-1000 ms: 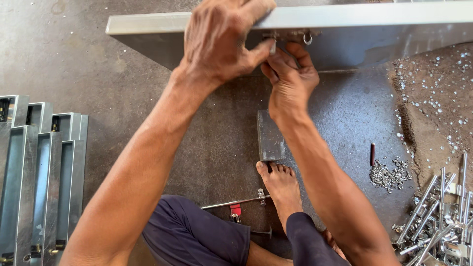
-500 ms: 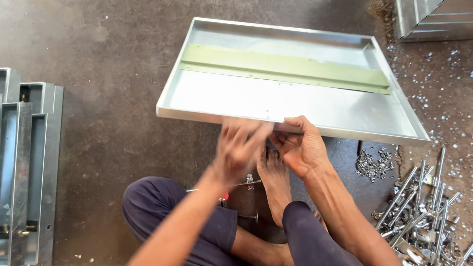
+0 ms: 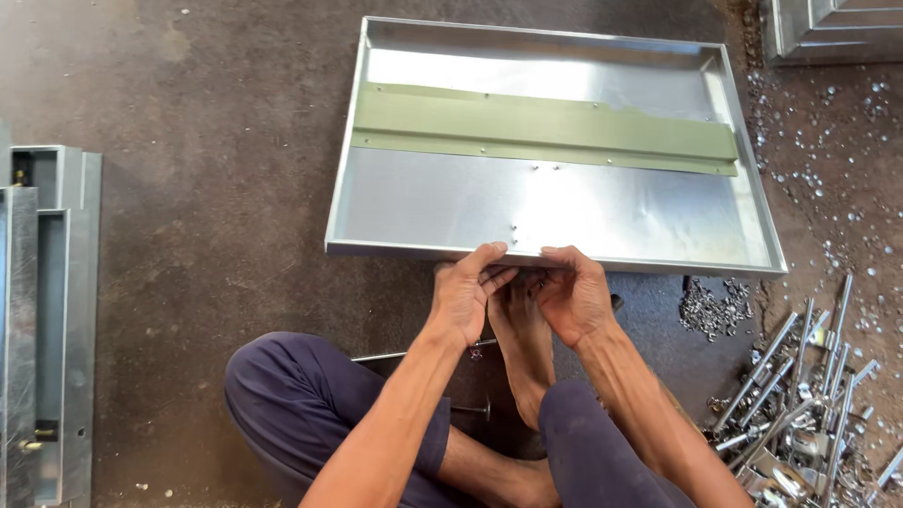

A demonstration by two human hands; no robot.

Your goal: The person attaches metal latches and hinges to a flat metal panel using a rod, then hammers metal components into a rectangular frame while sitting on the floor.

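We are now looking down into the open face of the shallow metal tray [image 3: 564,212], which has swung flat since a second ago, when only its near edge and underside were facing us. It is lying on the dark floor [image 3: 207,188] at twelve o'clock from our crossed legs, with the green strip [image 3: 541,130] running across its upper half. Our left hand [image 3: 466,296] has come down from on top of the rim and is curling its fingers on the near rim; our right hand [image 3: 574,296] is doing the same just beside it. Both are partly closed, but we cannot tell whether they are pinching anything small. At four o'clock the heap of bolts [image 3: 800,395] is lying; at nine o'clock, stacked metal channels [image 3: 47,320].
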